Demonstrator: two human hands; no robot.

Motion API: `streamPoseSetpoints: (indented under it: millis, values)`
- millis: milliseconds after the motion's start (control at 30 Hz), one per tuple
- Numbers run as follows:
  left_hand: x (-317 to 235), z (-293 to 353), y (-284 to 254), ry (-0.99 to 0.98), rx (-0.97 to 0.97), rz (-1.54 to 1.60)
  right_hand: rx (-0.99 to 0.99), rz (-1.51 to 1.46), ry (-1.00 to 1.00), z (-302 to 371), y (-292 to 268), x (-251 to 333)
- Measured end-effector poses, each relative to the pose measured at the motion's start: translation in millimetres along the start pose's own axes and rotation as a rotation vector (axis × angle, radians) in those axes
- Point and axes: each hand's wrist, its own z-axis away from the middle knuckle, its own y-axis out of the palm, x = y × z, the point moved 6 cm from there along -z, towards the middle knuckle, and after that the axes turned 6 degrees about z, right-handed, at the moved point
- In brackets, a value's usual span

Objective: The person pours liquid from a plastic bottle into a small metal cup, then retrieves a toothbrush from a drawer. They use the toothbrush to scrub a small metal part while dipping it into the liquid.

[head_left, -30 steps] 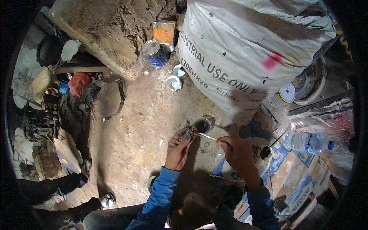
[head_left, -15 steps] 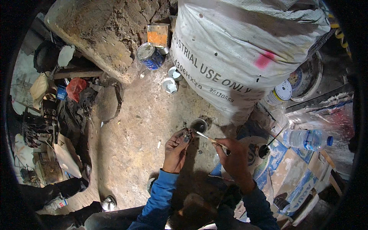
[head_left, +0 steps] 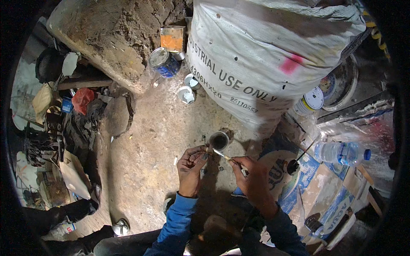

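My left hand (head_left: 190,169), its fingertips darkly stained, pinches a small brownish piece (head_left: 209,149) that is mostly hidden by the fingers. From the right, my right hand (head_left: 253,176) grips a thin paintbrush (head_left: 224,156) by its pale handle. The brush's metal collar and tip point left and meet the piece, or come very close to it; I cannot tell which. Just beyond both hands, a small round cup (head_left: 219,140) with dark contents stands on the floor.
A big white sack (head_left: 265,55) fills the far right. Beside it are a blue can (head_left: 164,64), an orange box (head_left: 173,39) and a small white cup (head_left: 186,94). A water bottle (head_left: 341,153) lies right, near flattened cardboard (head_left: 316,200). Clutter lines the left.
My left hand has turned and closed more around the small piece. My right hand and the paintbrush have moved slightly left. The view has shifted a little.
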Motion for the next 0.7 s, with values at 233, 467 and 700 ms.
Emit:
streamPoseSetpoints:
  millis: [233, 467, 700]
  values:
    - [-1, 8, 11, -0.156, -0.069, 0.371, 0.06, 0.249, 0.006, 11, 1, 11]
    - [-5, 12, 26, -0.014, -0.006, 0.171, -0.071, 0.186, -0.05, 16, 0, 12]
    - [-11, 8, 24, 0.049, 0.095, 0.049, 0.033, 0.078, 0.075, 22, 2, 6]
